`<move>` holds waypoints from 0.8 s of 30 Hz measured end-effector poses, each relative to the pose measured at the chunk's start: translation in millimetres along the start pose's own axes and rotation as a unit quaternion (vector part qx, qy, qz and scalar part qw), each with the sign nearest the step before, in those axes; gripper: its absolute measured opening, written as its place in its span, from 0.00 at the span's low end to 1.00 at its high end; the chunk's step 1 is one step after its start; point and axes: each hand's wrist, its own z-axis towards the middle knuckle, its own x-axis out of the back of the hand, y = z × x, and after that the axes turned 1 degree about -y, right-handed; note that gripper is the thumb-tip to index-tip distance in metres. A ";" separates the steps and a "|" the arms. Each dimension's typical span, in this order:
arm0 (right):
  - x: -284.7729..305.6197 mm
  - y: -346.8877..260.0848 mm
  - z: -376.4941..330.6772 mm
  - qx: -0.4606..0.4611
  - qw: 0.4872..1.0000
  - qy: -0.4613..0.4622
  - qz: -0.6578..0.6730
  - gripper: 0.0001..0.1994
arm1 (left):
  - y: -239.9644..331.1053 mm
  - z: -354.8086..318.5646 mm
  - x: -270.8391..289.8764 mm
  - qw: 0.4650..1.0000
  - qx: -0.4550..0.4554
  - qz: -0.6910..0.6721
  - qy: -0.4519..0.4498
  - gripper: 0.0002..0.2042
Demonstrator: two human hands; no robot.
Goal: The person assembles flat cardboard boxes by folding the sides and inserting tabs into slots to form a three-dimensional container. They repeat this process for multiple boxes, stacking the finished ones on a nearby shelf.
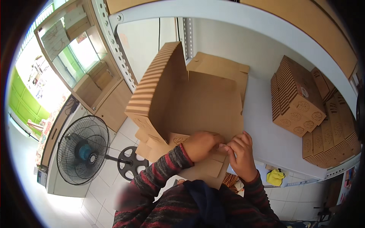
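Note:
A partly folded brown cardboard box lies on the shelf in front of me, its striped side standing up on the left. My left hand reaches over its near edge, fingers bent and closed on the cardboard, their tips partly hidden. Close beside it, my right hand pinches the near right corner of the same box. The two hands almost meet there. Below them a loose front flap hangs toward me. More flat cardboard lies beneath and behind the box.
Finished striped boxes are stacked on the right of the grey shelf. A metal shelf beam crosses above. On the left stand a black fan and a wooden cabinet. A yellow cloth item is at lower right.

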 end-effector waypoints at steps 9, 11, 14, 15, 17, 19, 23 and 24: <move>-1.0 5.6 -0.7 -0.018 0.999 -0.048 0.015 0.05 | -1.4 2.0 9.6 0.999 0.025 -0.041 -0.012 0.08; 9.4 0.8 0.2 0.021 0.999 -0.037 -0.008 0.06 | 21.5 -8.2 22.1 0.995 -0.027 0.015 0.092 0.08; 29.9 -2.2 -0.7 0.065 0.996 0.005 -0.054 0.06 | 72.4 -27.1 77.9 0.972 -0.102 0.100 0.188 0.10; 38.8 1.2 2.0 0.075 0.994 0.004 -0.077 0.06 | 79.2 -38.9 90.6 0.952 -0.125 0.129 0.248 0.11; 55.7 9.2 6.3 0.085 0.985 0.022 -0.146 0.07 | 80.1 -60.7 108.3 0.900 -0.080 0.195 0.381 0.12; 80.8 12.9 13.3 0.088 0.971 0.038 -0.218 0.07 | 64.4 -72.0 115.2 0.858 0.049 0.219 0.462 0.18; 114.1 13.4 46.4 0.131 0.932 0.095 -0.324 0.07 | -0.7 -98.3 94.2 0.839 0.175 -0.098 0.506 0.30; 120.3 13.3 56.0 0.144 0.919 0.116 -0.349 0.07 | -10.9 -104.6 84.9 0.840 0.193 -0.155 0.482 0.32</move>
